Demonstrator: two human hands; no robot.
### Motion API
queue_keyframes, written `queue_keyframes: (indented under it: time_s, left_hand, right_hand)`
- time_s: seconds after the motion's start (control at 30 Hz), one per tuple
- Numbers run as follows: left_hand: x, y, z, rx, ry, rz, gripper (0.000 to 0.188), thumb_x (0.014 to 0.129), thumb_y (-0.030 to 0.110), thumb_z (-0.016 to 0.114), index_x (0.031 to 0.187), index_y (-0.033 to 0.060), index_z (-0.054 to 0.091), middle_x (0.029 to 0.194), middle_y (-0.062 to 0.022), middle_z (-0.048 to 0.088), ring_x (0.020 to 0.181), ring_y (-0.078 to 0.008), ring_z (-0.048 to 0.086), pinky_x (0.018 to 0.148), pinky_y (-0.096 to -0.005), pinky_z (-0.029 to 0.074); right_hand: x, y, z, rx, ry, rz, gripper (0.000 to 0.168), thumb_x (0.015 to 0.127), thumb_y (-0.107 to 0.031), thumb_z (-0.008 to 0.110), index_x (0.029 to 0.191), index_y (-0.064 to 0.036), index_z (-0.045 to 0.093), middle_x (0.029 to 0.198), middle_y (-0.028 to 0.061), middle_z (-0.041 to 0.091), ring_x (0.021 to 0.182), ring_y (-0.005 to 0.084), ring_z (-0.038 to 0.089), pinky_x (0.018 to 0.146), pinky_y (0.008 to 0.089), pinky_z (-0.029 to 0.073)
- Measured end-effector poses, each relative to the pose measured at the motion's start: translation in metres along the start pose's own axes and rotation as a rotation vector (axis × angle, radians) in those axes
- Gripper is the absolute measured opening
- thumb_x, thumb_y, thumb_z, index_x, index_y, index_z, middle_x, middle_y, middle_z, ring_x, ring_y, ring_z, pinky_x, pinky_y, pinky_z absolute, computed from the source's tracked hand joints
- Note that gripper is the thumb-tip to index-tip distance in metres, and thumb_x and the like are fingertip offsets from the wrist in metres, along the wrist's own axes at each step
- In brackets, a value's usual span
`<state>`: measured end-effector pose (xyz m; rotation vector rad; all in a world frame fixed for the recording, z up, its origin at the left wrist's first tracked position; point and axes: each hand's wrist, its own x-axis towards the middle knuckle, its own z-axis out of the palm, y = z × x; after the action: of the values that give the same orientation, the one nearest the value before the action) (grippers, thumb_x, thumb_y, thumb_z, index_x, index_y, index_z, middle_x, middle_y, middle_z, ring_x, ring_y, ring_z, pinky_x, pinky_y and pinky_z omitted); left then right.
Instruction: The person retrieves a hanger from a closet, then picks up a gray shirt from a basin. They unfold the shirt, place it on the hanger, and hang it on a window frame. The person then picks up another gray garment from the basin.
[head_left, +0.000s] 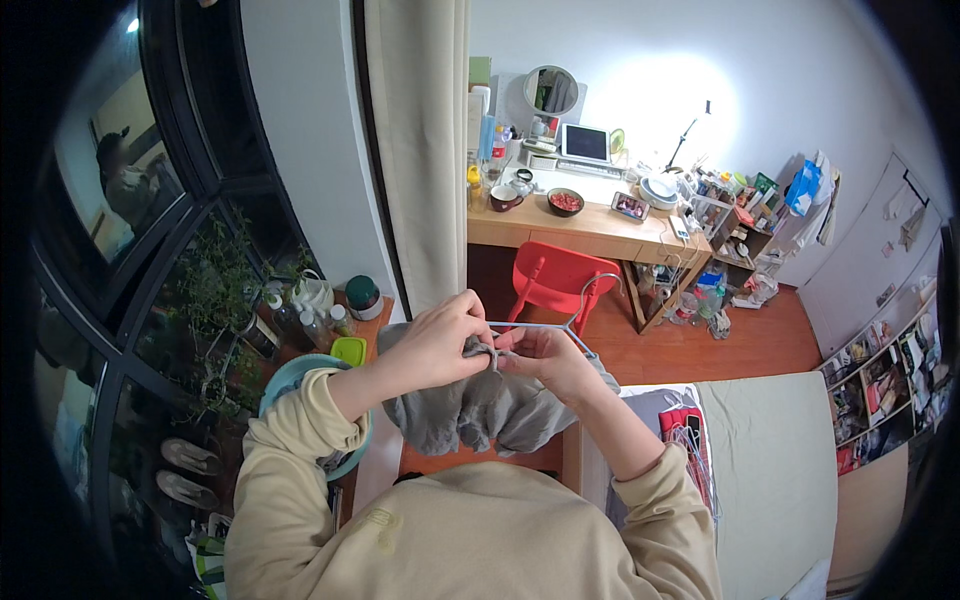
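Observation:
A grey cloth garment hangs in front of my chest, bunched into folds. My left hand pinches its gathered edge between thumb and fingers. Just to the right, my right hand grips the same edge, the fingertips of both hands close together. A light-blue wire hanger runs behind my hands and partly inside the garment, its hook pointing up and to the right. How far the hanger reaches into the cloth is hidden.
At left, a teal basin holding cloth stands by bottles and plants at the window. Beyond the garment are a red chair and a wooden desk with many items. More hangers lie on the bed at right.

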<state>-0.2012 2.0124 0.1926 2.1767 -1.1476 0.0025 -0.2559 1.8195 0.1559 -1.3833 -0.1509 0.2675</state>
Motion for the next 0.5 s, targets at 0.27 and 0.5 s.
queue_keyframes:
  time_s: [0.27, 0.5]
  left_hand:
    - [-0.001, 0.007, -0.003, 0.023, 0.056, -0.013, 0.015, 0.068, 0.015, 0.068, 0.075, 0.0053, 0.060, 0.089, -0.0051, 0.047, 0.077, -0.0204, 0.052, 0.065, -0.0308, 0.041]
    - [-0.004, 0.004, 0.003, 0.048, 0.114, 0.023, 0.016, 0.068, 0.015, 0.068, 0.075, 0.0042, 0.058, 0.088, -0.0065, 0.046, 0.080, -0.0234, 0.053, 0.068, -0.0325, 0.042]
  right_hand:
    - [0.000, 0.004, 0.006, -0.085, 0.084, -0.178, 0.022, 0.080, 0.001, 0.064, 0.101, 0.001, 0.060, 0.092, 0.0035, 0.062, 0.081, 0.0086, 0.058, 0.077, 0.0222, 0.048]
    - [-0.009, 0.008, 0.017, -0.241, 0.255, -0.249, 0.015, 0.083, 0.001, 0.060, 0.097, 0.001, 0.064, 0.090, 0.0019, 0.063, 0.080, 0.0073, 0.057, 0.073, 0.0216, 0.047]
